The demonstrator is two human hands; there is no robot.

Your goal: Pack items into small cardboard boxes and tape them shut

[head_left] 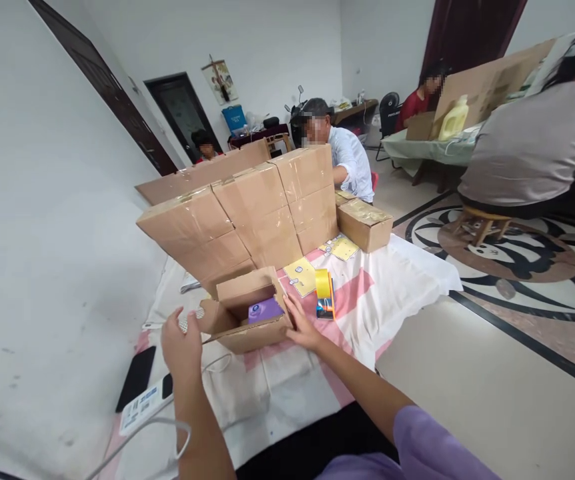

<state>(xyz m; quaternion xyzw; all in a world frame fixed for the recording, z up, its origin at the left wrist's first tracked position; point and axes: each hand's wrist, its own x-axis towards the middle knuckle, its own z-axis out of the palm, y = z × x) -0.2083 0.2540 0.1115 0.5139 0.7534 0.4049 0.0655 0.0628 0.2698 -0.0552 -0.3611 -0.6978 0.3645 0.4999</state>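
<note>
Left hand (181, 341) raised at the left end of the open box (247, 315), fingers loosely spread, fingertips at the left flap; whether it actually pinches the flap cannot be told. Right hand (301, 325) flat, fingers together, pressed against the box's right side. Box sits on the counter (397, 280), which is covered with a white and pink cloth, flaps up, a purple item (265, 310) lying inside. Just right of the right hand, a tape dispenser (324, 294) with yellow tape stands on the cloth. Yellow cards (301, 275) lie beyond it. Behind the box, a stack of sealed boxes (257, 210) forms a wall; one more sealed box (365, 223) lies apart at the right. Near the left forearm, a white cable (137, 433), a phone (136, 377) and a white power strip (143, 405). Person in a white shirt (350, 163) sits behind the stack; another in grey (532, 147) on a stool, far right, back turned
</note>
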